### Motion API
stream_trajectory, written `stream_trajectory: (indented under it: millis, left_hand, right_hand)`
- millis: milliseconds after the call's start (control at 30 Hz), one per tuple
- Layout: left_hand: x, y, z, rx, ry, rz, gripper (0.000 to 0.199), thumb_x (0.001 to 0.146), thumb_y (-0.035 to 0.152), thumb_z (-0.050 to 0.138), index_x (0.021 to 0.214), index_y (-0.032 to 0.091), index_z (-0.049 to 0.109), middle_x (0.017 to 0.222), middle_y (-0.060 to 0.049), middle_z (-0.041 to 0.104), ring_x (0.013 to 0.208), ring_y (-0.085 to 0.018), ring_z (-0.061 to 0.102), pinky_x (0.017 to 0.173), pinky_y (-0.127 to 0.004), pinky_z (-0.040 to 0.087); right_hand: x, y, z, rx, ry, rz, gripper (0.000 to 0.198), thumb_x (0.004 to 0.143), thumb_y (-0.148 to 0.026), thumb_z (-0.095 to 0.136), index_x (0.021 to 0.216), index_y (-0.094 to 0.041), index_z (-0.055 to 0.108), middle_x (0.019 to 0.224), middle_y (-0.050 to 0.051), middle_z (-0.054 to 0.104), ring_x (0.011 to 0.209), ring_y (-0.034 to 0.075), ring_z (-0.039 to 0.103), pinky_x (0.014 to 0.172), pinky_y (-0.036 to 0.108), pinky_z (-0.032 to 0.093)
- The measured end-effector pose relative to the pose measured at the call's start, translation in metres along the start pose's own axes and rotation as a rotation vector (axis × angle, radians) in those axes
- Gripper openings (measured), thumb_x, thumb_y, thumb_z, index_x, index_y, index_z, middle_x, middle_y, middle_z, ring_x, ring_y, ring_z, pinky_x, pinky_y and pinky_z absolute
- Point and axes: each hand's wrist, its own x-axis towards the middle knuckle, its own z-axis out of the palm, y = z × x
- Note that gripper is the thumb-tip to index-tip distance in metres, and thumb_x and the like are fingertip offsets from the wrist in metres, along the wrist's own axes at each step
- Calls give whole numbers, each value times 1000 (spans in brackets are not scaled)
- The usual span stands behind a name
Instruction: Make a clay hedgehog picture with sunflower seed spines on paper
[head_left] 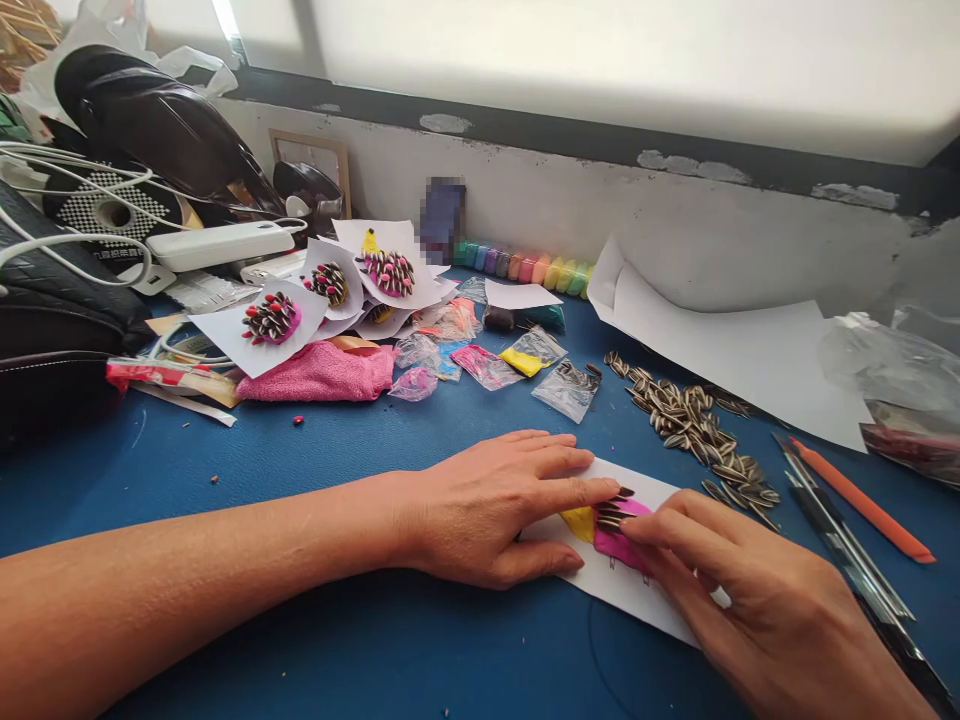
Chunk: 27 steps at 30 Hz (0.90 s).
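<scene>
Basically, left hand [502, 510] lay splayed, grasping nothing, on white paper [631, 594] toward the table's [337, 640] near edge; right hand [757, 580] met pink clay [616, 547], grip unclear. Overpressing could've tilted sunflower seeds [612, 515].

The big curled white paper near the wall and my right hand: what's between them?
A loose pile of striped seeds lies between the paper and your right hand, seen in the head view.

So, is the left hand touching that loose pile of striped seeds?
Apart: the head view shows blue tabletop between the left hand and the loose pile of striped seeds.
</scene>
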Motion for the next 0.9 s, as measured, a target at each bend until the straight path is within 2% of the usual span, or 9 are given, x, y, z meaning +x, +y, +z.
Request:
stream_trajectory:
  millis: [200,367,700,800,900]
  left_hand:
    - [-1,1,0,4,-15,-8,56,98,40,59,148,19,48,151,-14,49,140,-33,45,118,-47,33]
    - [0,1,-1,6,-17,-9,56,98,40,60,148,19,48,150,-13,50,141,-34,44,120,-47,31]
    - [-1,0,1,6,3,4,56,97,39,62,147,19,49,149,-15,50,139,-35,46,118,-49,34]
    - [-1,0,0,-4,-1,-3,57,97,39,62,148,18,47,150,-16,49,141,-33,45,120,-47,31]
    - [-1,1,-1,-7,-13,-16,58,97,40,61,148,18,46,152,-15,48,143,-32,43,121,-47,30]
  right_hand:
    - [-4,1,2,-25,-65,3,15,100,-22,50,91,-25,61,82,0,61,69,10,60,61,19,48]
    - [0,-1,1,-40,-34,-16,24,101,-22,45,84,-24,61,76,0,59,63,10,59,55,19,48]
    - [6,-6,-3,-97,-5,-37,28,102,-28,42,87,-25,66,77,1,65,63,11,65,53,19,48]
    - [2,-1,-10,-102,-13,-15,19,100,-30,49,97,-28,67,84,-1,70,64,10,67,53,20,48]
    - [-3,13,-19,-143,59,81,22,99,-39,48,94,-30,67,77,-2,71,55,11,64,50,23,46]
